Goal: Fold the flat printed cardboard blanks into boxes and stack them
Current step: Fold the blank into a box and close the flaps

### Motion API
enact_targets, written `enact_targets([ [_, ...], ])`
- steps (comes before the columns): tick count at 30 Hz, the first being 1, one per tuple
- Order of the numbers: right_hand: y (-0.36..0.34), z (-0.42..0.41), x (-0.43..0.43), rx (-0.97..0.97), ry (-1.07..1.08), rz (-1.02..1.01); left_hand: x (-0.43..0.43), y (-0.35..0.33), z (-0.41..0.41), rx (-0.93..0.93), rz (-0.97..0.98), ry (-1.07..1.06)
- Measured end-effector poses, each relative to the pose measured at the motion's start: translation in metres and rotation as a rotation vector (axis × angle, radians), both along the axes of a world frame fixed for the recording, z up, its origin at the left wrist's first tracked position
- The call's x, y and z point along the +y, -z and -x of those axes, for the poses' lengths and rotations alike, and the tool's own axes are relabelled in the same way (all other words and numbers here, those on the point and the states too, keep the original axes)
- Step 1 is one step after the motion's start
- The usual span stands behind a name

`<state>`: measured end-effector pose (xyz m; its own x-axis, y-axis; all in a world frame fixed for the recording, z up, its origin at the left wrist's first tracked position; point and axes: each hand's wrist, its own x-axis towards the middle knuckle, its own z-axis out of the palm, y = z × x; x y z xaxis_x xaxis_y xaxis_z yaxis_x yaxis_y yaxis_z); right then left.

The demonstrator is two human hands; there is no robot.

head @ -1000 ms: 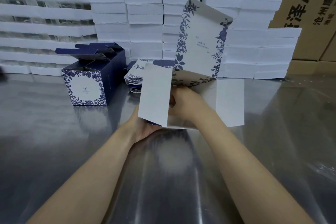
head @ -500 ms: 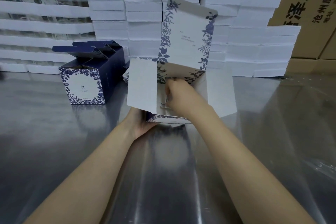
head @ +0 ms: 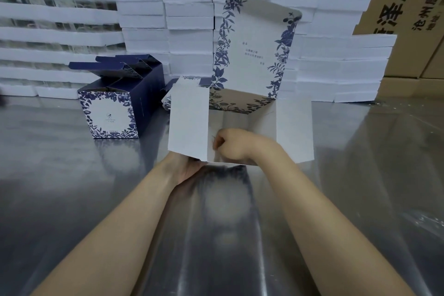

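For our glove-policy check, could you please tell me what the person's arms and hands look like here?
Both forearms are bare to the frame's edge, with no sleeve in view. The left hand and right hand wear no gloves, and neither wrist carries a watch or bracelet. Rings cannot be ruled out: the half-folded box hides the left fingers.

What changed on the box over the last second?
The right hand went from the near edge down into the half-folded box, fingers curled, and the box slid slightly left. The left hand still grips its near-left corner; the finished box stayed put.
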<state>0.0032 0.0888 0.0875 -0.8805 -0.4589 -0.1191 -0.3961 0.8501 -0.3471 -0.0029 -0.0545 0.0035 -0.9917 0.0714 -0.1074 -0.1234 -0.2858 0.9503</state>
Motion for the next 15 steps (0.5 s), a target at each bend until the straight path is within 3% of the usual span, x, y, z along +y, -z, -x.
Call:
enact_targets([
  [3, -0.027, -0.008, 0.013, -0.027, -0.021, 0.026, 0.003, -0.013, -0.008, 0.129, -0.187, 0.042],
  [6, -0.061, -0.020, 0.035, -0.012, 0.053, 0.361, 0.002, -0.015, -0.009, 0.113, -0.224, -0.013],
  [9, -0.083, -0.026, 0.060, 0.284, 0.166, 0.557, 0.001, -0.013, -0.008, 0.126, -0.248, 0.003],
  [12, -0.088, -0.021, 0.077, 0.539, 0.356, 0.418, 0.000, -0.013, -0.013, 0.170, -0.213, 0.011],
  [14, -0.085, -0.019, 0.083, 0.365, 0.389, 0.325, 0.000, -0.013, -0.017, 0.212, -0.198, 0.042],
  [15, -0.084, -0.021, 0.083, 0.267, 0.356, 0.371, 0.000, -0.014, -0.018, 0.212, -0.187, 0.022],
])
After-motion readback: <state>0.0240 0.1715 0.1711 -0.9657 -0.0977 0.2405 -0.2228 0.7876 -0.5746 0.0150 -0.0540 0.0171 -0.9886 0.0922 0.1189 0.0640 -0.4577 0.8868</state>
